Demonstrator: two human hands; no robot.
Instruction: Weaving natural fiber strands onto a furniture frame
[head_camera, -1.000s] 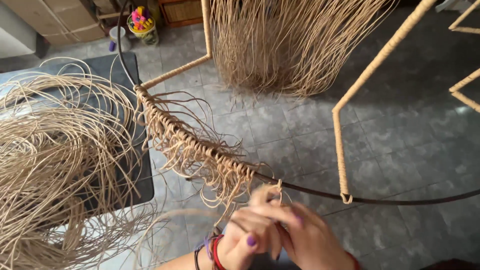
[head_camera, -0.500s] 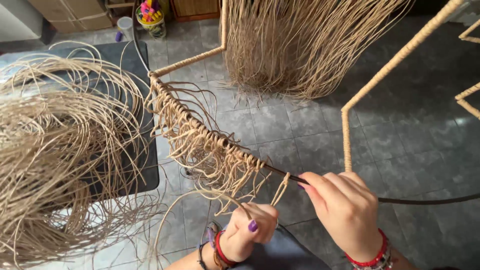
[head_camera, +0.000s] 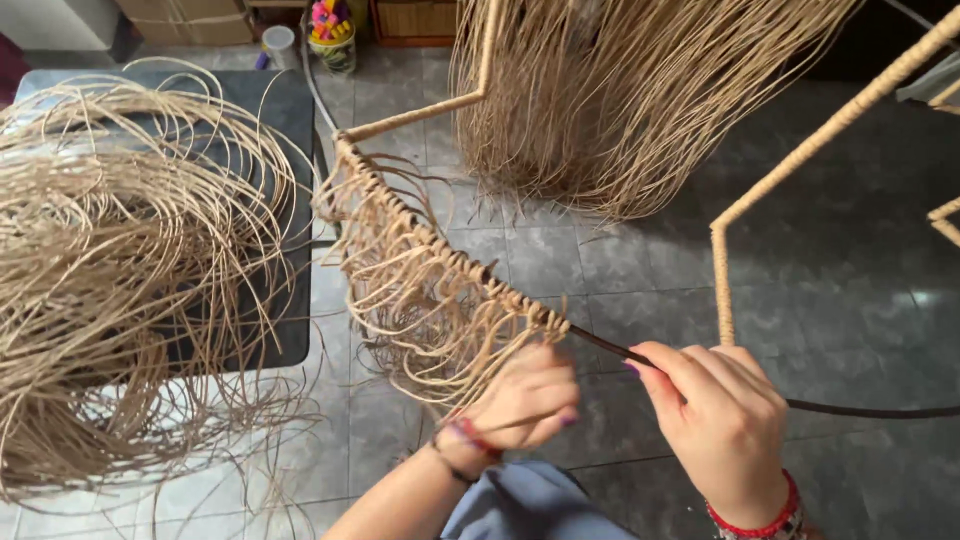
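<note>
Right hand (head_camera: 722, 422), as I see it from the head camera, is curled around the dark metal rod (head_camera: 860, 408) of the frame, fingers wrapped over the bare stretch just beyond where the weaving stops, thumb side toward the woven edge. My left hand (head_camera: 525, 398) sits just beside it, lower and to the left, its fingers drawn together and pinched on thin rattan strands (head_camera: 440, 330) that hang from the rod; I cannot tell exactly how many strands it grips. Both wrists carry red bracelets, and the fingernails show purple polish.

I see the woven band (head_camera: 420, 240) running along the rod from its upper left end, near a wrapped frame bar (head_camera: 420, 112), down to a point touching my left fingers, with loose loops of strand dangling below it the whole way. A second wrapped upright (head_camera: 722, 280) meets the rod just above my right hand and angles away to the upper right.

On my left, a big tangled heap of loose rattan (head_camera: 120, 280) lies over a dark table (head_camera: 290, 200). Another long sheaf of rattan (head_camera: 620, 90) hangs down at the top centre. Grey floor tiles (head_camera: 850, 290) lie under everything.
</note>
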